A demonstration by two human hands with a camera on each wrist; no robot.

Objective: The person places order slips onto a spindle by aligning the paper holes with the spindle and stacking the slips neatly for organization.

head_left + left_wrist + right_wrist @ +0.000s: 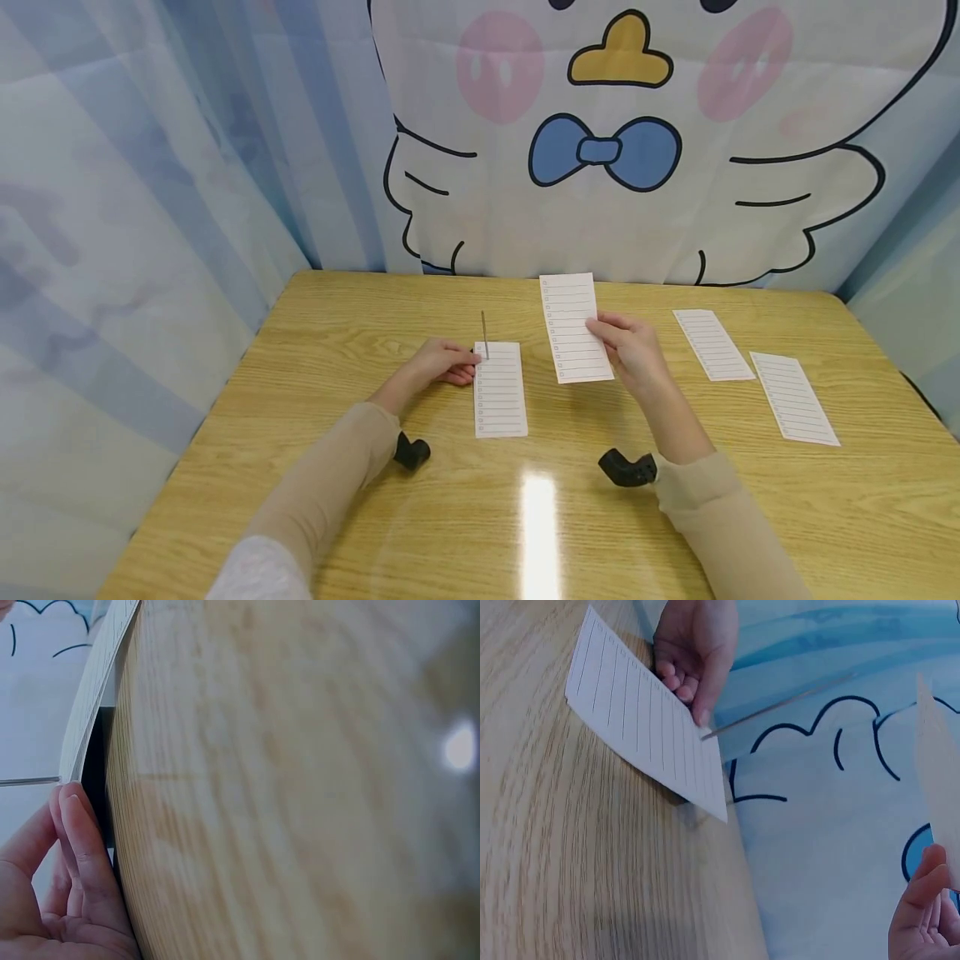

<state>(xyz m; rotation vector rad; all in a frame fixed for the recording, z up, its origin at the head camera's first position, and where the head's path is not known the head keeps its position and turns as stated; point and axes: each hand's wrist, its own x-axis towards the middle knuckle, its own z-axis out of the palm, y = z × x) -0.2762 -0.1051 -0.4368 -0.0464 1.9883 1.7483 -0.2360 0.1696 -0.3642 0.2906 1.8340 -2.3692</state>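
Observation:
A thin metal spike (483,327) stands upright through the top of a lined checklist slip (501,400), left of the table's middle. My left hand (446,363) pinches that slip's left edge near the spike, thumb on top. Below the slip, the left wrist view shows part of a black base (95,776); slip and base are partly hidden by the fingers. My right hand (636,354) grips another lined slip (573,333) by its right edge, raised above the table and to the right of the spike. In the right wrist view this slip (937,780) appears nearly edge-on.
Two more lined slips, one nearer the back (714,346) and one nearer me (795,398), lie on the right of the wooden table (465,517). A cartoon-print curtain (480,200) hangs behind it. Black wrist-worn devices (628,469) jut inward from both sleeves.

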